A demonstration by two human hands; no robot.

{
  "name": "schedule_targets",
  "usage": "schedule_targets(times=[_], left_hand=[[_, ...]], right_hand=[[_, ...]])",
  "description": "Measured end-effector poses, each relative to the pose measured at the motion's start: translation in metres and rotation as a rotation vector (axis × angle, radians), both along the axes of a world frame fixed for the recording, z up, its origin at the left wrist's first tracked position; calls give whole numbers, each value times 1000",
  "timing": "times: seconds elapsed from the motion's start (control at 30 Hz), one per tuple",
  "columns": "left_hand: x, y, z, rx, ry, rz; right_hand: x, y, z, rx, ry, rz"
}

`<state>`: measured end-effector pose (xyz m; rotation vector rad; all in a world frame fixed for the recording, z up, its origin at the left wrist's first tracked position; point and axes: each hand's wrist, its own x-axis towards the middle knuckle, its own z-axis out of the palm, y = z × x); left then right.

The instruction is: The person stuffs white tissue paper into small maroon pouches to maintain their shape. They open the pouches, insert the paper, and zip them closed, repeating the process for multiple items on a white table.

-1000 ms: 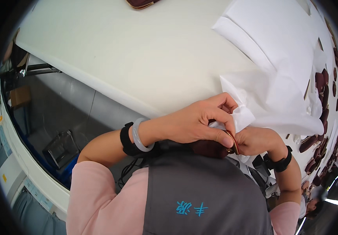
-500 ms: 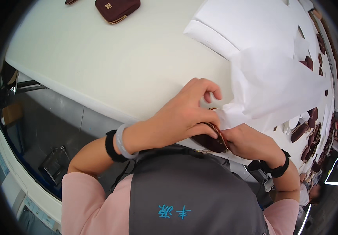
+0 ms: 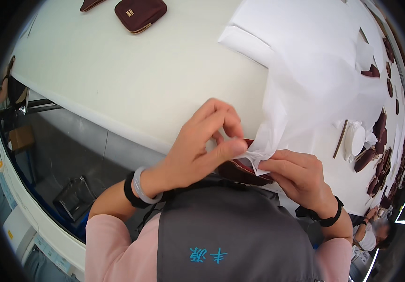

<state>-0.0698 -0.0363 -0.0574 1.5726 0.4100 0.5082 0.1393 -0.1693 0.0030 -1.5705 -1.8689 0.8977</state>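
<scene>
A dark burgundy zip pouch (image 3: 240, 175) lies tilted at the table's near edge, its gold zip undone and its mouth facing up. White tissue paper (image 3: 324, 103) runs from the far right down into that mouth, its end crumpled there. My left hand (image 3: 202, 143) is closed at the pouch's left side, thumb and curled forefinger at the paper's end; part of the grip is hidden. My right hand (image 3: 301, 176) grips the pouch's right end, with its fingertips on the paper at the opening. The pouch's underside is out of sight.
Another burgundy pouch (image 3: 140, 14) lies at the far left, with part of a similar piece (image 3: 91, 4) beside it. A stack of white sheets (image 3: 247, 44) stands behind the tissue. At right are a white roll (image 3: 354, 141), a thin brown strip (image 3: 340, 139) and several burgundy pouches (image 3: 365, 160).
The tissue's end has come into the pouch's mouth. My left hand has shifted left, its thumb moving from the zip to the paper. The right fingers now lie over the paper at the opening.
</scene>
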Motion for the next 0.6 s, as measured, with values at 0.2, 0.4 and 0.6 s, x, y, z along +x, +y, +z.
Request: schedule_targets(times=[0.2, 0.4, 0.6], left_hand=[[26, 11, 5, 224, 132, -9], [-3, 22, -5, 213, 213, 418], [-13, -9, -5, 82, 77, 3]], right_hand=[[4, 7, -12, -194, 92, 80], [5, 8, -19, -268, -47, 161], [1, 34, 10, -362, -85, 54]])
